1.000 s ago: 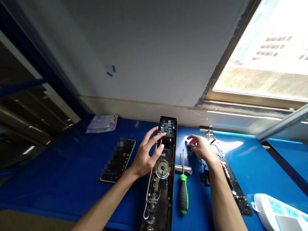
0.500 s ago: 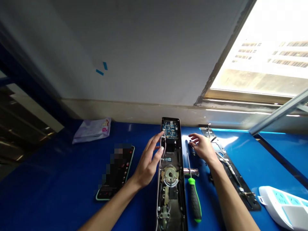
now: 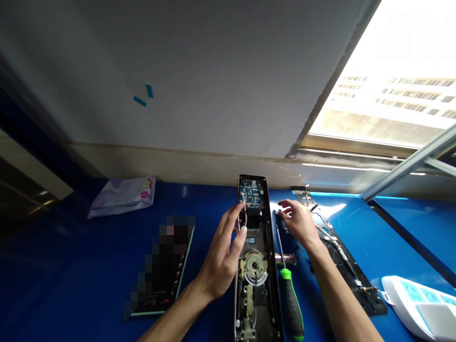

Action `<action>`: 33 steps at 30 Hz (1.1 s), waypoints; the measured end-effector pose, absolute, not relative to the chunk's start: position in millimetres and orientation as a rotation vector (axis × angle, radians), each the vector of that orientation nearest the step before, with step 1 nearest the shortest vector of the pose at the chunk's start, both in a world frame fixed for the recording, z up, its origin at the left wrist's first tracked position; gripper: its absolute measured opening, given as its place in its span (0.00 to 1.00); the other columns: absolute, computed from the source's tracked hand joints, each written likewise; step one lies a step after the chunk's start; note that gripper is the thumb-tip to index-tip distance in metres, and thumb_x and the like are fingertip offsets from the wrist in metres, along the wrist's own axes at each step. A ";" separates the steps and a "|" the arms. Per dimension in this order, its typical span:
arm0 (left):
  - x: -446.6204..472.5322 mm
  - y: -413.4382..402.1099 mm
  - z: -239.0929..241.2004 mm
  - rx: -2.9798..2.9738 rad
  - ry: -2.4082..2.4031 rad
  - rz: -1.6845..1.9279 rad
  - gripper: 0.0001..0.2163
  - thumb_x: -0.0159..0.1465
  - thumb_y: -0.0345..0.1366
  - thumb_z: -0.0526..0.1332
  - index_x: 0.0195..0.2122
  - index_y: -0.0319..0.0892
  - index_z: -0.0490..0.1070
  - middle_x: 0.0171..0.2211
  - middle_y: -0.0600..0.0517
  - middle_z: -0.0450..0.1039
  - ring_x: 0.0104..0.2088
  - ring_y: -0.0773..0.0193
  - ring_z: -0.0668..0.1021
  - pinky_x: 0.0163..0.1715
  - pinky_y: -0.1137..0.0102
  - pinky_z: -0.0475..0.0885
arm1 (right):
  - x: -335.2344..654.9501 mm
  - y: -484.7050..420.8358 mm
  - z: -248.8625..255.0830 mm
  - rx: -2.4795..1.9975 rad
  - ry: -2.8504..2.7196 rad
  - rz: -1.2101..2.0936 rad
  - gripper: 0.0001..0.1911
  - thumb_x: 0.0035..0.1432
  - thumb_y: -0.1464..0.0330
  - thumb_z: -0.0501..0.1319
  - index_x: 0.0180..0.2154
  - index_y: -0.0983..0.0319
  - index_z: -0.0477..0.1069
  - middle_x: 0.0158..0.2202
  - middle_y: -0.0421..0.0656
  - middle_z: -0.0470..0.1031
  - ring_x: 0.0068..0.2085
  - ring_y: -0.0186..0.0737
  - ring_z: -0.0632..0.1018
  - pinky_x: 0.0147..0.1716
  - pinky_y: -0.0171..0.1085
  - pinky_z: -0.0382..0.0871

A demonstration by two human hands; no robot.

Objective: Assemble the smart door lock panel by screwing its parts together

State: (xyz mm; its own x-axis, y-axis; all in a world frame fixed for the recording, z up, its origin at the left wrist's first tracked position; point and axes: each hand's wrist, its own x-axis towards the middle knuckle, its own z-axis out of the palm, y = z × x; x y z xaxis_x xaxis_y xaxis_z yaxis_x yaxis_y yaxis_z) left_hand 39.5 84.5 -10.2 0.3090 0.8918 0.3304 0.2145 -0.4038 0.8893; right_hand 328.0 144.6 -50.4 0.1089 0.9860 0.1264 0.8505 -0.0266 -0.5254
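An opened door-lock panel (image 3: 257, 285) lies lengthwise on the blue table (image 3: 89, 266), with a blue circuit board (image 3: 252, 194) at its far end and a round metal part in the middle. My left hand (image 3: 224, 251) hovers at the panel's left edge, thumb and forefinger pinched on a thin white wire (image 3: 242, 216) near the board. My right hand (image 3: 299, 221) rests to the right of the panel, fingers spread over small parts on the table. A green-handled screwdriver (image 3: 290, 289) lies between the panel and my right forearm.
A phone (image 3: 162, 270) lies to the left of the panel. A flat metal plate (image 3: 342, 256) stretches along the right, and a white power strip (image 3: 420, 308) sits at the right edge. A soft packet (image 3: 123, 194) lies at the back left by the wall.
The view has shifted, so the panel sits more upright in the picture. My left hand has closed its thumb and forefinger on the wire by the circuit board. My right hand has barely moved.
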 end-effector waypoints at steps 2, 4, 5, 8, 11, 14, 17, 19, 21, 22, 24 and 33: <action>40.7 82.4 -9.8 1.808 1.010 1.141 0.24 0.80 0.45 0.48 0.75 0.55 0.54 0.77 0.49 0.56 0.76 0.52 0.61 0.75 0.48 0.60 | 329.1 147.1 -52.7 -1.900 -1.786 0.402 0.19 0.71 0.60 0.65 0.57 0.61 0.73 0.56 0.48 0.78 0.50 0.45 0.82 0.49 0.49 0.81; 42.0 80.1 -8.8 1.798 1.022 1.154 0.24 0.80 0.45 0.48 0.75 0.55 0.54 0.77 0.49 0.56 0.76 0.52 0.61 0.75 0.48 0.60 | 329.1 148.7 -52.8 -1.891 -1.785 0.413 0.19 0.71 0.60 0.65 0.57 0.61 0.73 0.56 0.48 0.78 0.50 0.45 0.82 0.49 0.49 0.81; 42.6 79.0 -8.1 1.795 1.024 1.156 0.24 0.80 0.45 0.48 0.75 0.55 0.54 0.77 0.49 0.56 0.76 0.52 0.61 0.75 0.47 0.60 | 328.8 148.8 -51.9 -1.890 -1.783 0.411 0.19 0.71 0.60 0.65 0.57 0.61 0.73 0.56 0.48 0.78 0.50 0.45 0.82 0.49 0.49 0.81; 43.5 76.5 -5.9 1.792 1.021 1.144 0.24 0.80 0.46 0.47 0.75 0.54 0.54 0.77 0.49 0.56 0.77 0.52 0.60 0.76 0.47 0.59 | 327.4 146.0 -46.6 -1.893 -1.779 0.387 0.19 0.71 0.60 0.65 0.57 0.61 0.73 0.56 0.48 0.78 0.51 0.46 0.82 0.50 0.50 0.81; 43.5 75.5 -4.9 1.788 1.013 1.137 0.24 0.80 0.46 0.47 0.76 0.54 0.53 0.77 0.49 0.55 0.77 0.52 0.59 0.76 0.47 0.57 | 327.0 140.7 -41.8 -1.901 -1.779 0.359 0.19 0.71 0.60 0.65 0.57 0.61 0.74 0.57 0.48 0.77 0.51 0.46 0.81 0.51 0.50 0.80; 43.7 75.3 -6.0 1.780 1.000 1.140 0.24 0.80 0.45 0.47 0.76 0.54 0.53 0.77 0.48 0.55 0.77 0.53 0.59 0.76 0.48 0.57 | 327.9 137.6 -41.6 -1.926 -1.770 0.354 0.19 0.71 0.60 0.65 0.57 0.61 0.73 0.56 0.48 0.78 0.51 0.46 0.82 0.50 0.50 0.81; 44.5 74.6 -9.0 1.781 0.988 1.140 0.24 0.80 0.44 0.48 0.76 0.54 0.53 0.78 0.49 0.54 0.77 0.53 0.58 0.76 0.48 0.57 | 329.3 138.8 -44.8 -1.939 -1.770 0.381 0.18 0.71 0.60 0.65 0.57 0.62 0.74 0.55 0.48 0.78 0.50 0.45 0.82 0.49 0.49 0.81; 45.3 73.8 -11.7 1.780 0.980 1.154 0.24 0.80 0.43 0.48 0.76 0.56 0.53 0.78 0.50 0.54 0.78 0.54 0.57 0.77 0.48 0.57 | 330.5 140.6 -46.9 -1.932 -1.773 0.399 0.18 0.71 0.60 0.65 0.57 0.62 0.74 0.55 0.48 0.78 0.50 0.45 0.82 0.49 0.49 0.81; 46.1 73.2 -13.9 1.772 0.978 1.172 0.24 0.80 0.43 0.48 0.76 0.58 0.52 0.78 0.51 0.53 0.78 0.54 0.56 0.77 0.49 0.56 | 331.5 142.1 -47.7 -1.925 -1.773 0.412 0.18 0.71 0.60 0.65 0.57 0.61 0.74 0.56 0.48 0.78 0.50 0.45 0.82 0.49 0.49 0.81; 46.3 73.0 -14.6 1.767 0.977 1.179 0.24 0.81 0.43 0.47 0.77 0.58 0.51 0.78 0.52 0.52 0.78 0.54 0.56 0.77 0.48 0.55 | 331.8 142.6 -47.6 -1.923 -1.770 0.418 0.18 0.71 0.60 0.65 0.57 0.61 0.73 0.56 0.48 0.78 0.50 0.45 0.82 0.50 0.49 0.81; 46.5 73.2 -15.2 1.755 0.981 1.178 0.24 0.81 0.43 0.47 0.77 0.58 0.51 0.78 0.52 0.52 0.78 0.54 0.56 0.77 0.48 0.55 | 331.6 143.1 -46.6 -1.921 -1.763 0.430 0.19 0.71 0.60 0.65 0.57 0.61 0.73 0.56 0.48 0.77 0.51 0.45 0.82 0.50 0.49 0.81; 45.7 74.6 -11.6 1.787 1.013 1.177 0.24 0.81 0.42 0.47 0.76 0.57 0.53 0.77 0.52 0.56 0.77 0.54 0.59 0.76 0.51 0.59 | 323.9 140.5 -39.1 -1.907 -1.757 0.416 0.18 0.71 0.60 0.65 0.57 0.61 0.74 0.56 0.48 0.78 0.50 0.45 0.82 0.50 0.49 0.81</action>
State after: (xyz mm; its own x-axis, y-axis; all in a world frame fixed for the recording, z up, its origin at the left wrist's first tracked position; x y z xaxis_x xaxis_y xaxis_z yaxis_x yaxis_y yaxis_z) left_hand 45.7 74.6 -11.6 0.2622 0.9015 0.3441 0.2062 -0.4007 0.8927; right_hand 323.9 140.5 -39.1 0.1160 0.9867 0.1142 0.8305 -0.0332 -0.5561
